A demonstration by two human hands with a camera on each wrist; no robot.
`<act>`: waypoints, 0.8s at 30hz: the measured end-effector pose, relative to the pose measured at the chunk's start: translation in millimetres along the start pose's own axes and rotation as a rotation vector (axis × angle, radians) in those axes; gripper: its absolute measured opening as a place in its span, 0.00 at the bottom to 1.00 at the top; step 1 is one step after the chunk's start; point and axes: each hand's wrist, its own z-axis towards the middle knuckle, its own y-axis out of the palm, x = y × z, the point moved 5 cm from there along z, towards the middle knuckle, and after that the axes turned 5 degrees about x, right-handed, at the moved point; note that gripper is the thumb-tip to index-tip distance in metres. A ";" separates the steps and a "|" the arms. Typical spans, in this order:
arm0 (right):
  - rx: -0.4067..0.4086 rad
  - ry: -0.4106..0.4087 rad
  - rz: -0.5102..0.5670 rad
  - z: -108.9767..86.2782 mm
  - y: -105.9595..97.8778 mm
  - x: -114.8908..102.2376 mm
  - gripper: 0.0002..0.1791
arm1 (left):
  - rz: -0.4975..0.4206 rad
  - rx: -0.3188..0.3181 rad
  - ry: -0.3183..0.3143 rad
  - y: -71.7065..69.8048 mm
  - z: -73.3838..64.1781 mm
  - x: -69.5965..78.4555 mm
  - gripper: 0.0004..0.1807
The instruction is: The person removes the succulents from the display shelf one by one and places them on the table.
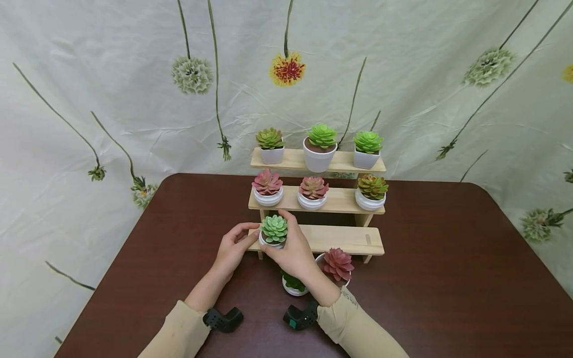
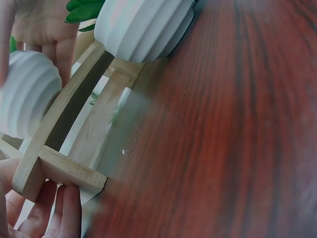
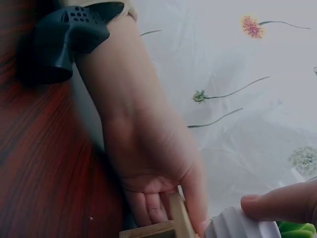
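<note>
My right hand (image 1: pixel 296 250) holds a small pale-green potted succulent (image 1: pixel 274 228) over the left end of the lowest board of a three-tier wooden plant stand (image 1: pixel 340 239). Its thumb and fingers lie around the white ribbed pot (image 2: pixel 28 94), seen in the left wrist view. The left hand (image 1: pixel 230 251) grips that same board's left end, with fingers (image 2: pixel 69 210) beneath the wood. Whether the pot rests fully on the board cannot be told. Below my right wrist, a dark-green potted succulent (image 1: pixel 293 283) and a red one (image 1: pixel 338 264) stand on the table, partly covered by that arm.
Three green potted succulents (image 1: pixel 319 160) line the top board. The middle board bears two pink ones (image 1: pixel 267 185) and a brownish-green one (image 1: pixel 371 189). A dark wood table (image 1: pixel 447 258) lies beneath, with a flower-print cloth (image 1: pixel 134 59) behind it. Black camera bands (image 1: pixel 224 319) sit on both wrists.
</note>
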 end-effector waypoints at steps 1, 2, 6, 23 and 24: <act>0.002 -0.003 0.003 -1.1 -1.1 -0.9 0.44 | -0.001 -0.002 0.003 0.1 0.0 0.3 0.17; 0.005 -0.010 0.008 -2.2 -2.3 -2.0 0.44 | -0.001 -0.002 0.003 0.1 0.0 0.3 0.17; 0.016 -0.041 0.017 -6.2 -8.6 -7.0 0.43 | -0.009 -0.006 0.007 0.4 0.1 0.1 0.16; -0.015 -0.016 0.185 -32.2 -50.2 -26.8 0.41 | -0.007 -0.003 -0.044 1.5 -2.2 8.5 0.15; -0.012 -0.010 0.192 -34.4 -54.1 -29.8 0.41 | -0.003 -0.002 -0.045 1.8 -3.5 11.8 0.15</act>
